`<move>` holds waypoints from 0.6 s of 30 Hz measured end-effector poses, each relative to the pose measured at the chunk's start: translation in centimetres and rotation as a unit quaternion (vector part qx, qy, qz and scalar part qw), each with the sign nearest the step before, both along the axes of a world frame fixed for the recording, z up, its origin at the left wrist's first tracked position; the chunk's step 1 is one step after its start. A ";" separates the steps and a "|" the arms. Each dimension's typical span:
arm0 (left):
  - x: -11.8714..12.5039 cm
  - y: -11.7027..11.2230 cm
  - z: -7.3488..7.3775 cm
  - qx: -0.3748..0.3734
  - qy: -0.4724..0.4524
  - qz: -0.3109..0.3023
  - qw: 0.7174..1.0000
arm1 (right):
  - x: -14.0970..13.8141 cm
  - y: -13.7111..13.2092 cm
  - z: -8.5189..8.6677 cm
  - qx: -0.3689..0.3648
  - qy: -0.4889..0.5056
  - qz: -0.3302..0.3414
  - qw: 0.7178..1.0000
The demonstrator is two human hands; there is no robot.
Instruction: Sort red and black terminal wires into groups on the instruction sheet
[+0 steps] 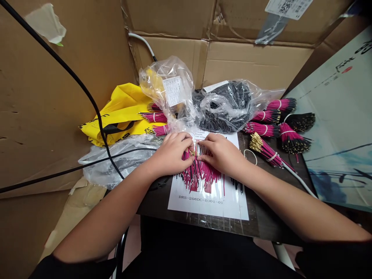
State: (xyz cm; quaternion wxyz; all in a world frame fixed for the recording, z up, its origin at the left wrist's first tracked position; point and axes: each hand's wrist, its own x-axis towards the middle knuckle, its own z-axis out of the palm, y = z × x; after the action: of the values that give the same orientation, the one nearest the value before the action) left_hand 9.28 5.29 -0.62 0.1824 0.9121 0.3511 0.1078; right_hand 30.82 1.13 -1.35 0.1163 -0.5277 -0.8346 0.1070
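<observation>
As fingers (210,146) rest, magenta wires (200,174) lie just beneath

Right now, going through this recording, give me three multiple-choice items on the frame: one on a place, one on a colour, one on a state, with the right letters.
1. Where does the yellow bag lie relative to the printed sheet?
A) Beyond it, to the left
B) Under it
C) To its right

2. What colour is the insulation on the wires lying on the sheet?
A) Green
B) White
C) Magenta

3. What state are those wires in under the left hand and right hand?
A) Sealed in a bag
B) Loose, spread across the sheet
C) Tied with a band

Answers:
1 A, the bag lies past the sheet's far left corner.
2 C, the wires show magenta between the hands.
3 B, they fan out with no tie around them.
</observation>
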 end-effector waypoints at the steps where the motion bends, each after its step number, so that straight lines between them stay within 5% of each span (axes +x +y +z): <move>1: -0.1 0.1 0.0 -0.006 -0.003 -0.003 1.000 | 0.0 0.0 -0.1 -0.002 0.010 -0.005 1.000; 10: 0.0 0.1 0.1 -0.022 -0.002 0.001 1.000 | 0.2 0.7 -0.3 -0.067 0.168 -0.046 0.982; 15: 0.2 0.0 0.1 -0.020 0.005 0.007 1.000 | 0.8 0.9 1.6 -0.209 0.368 -0.084 0.902; 18: 0.3 -0.1 0.0 0.002 0.010 0.010 1.000 | 2.4 0.3 2.9 -0.224 0.428 -0.114 0.868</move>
State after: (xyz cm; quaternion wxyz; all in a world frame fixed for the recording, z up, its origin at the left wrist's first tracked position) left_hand 9.63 5.16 -0.65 0.1757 0.9100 0.3616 0.1014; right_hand 33.17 1.40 1.52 0.3520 -0.5339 -0.5906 0.4921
